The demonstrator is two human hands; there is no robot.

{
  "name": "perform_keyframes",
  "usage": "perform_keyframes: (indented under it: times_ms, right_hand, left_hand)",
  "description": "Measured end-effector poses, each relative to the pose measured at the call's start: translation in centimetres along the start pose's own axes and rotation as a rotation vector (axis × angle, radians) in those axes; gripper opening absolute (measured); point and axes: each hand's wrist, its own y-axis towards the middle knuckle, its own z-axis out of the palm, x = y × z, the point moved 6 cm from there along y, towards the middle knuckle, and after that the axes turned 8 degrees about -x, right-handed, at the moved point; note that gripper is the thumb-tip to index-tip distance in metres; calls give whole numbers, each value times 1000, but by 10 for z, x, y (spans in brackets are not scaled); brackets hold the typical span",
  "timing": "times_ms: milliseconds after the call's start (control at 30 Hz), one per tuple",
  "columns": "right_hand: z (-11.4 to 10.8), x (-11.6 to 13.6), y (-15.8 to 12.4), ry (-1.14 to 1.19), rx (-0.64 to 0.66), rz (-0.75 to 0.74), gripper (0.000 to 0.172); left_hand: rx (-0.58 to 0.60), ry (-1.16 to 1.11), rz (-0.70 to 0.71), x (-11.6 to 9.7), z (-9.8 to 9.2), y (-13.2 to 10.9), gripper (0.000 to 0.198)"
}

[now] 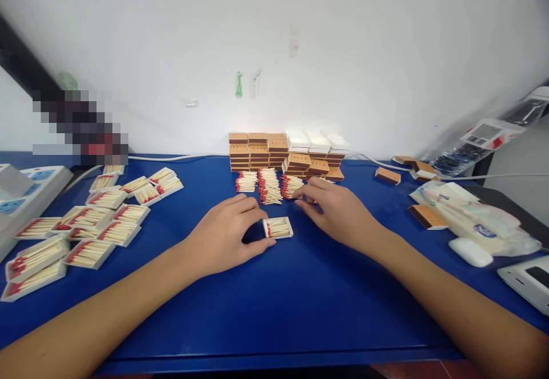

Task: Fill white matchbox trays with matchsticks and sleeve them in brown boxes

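Note:
A small white matchbox tray [290, 231], partly filled with red-tipped matches [278, 228], lies on the blue table in front of me. At its left end, my left hand [229, 233] has the thumb at the near corner and the index finger at the far corner, gripping it lightly. My right hand [328, 207] is at the right side of the loose match piles [269, 186], fingers apart, fingertips by the third pile [291, 186]. It covers part of the matches there, and I see nothing held in it.
Stacked matchboxes [249, 151] and white trays [317, 141] stand against the wall. Several filled trays [90, 253] lie left, beside a power strip [32, 196]. To the right are loose matchboxes [388, 175], a tissue pack [484, 224], a white case [470, 251] and a bottle [484, 136].

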Motion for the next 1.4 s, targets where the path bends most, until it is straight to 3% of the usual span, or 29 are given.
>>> perform_keyframes:
  times_ms: [167, 633, 867, 1400]
  right_hand:
    - [8, -19, 1, -26, 67, 45, 10]
    - [10, -24, 0, 87, 94, 12, 8]
    - [13, -25, 0, 122, 141, 12, 15]
    - [12, -16, 2, 194, 111, 25, 12]
  left_hand:
    - [6, 5, 5, -1, -1, -1, 30]
    - [1, 5, 12, -1, 0, 1, 29]
    - [9, 3, 7, -1, -1, -1, 30]
    - [17, 15, 6, -1, -1, -2, 31]
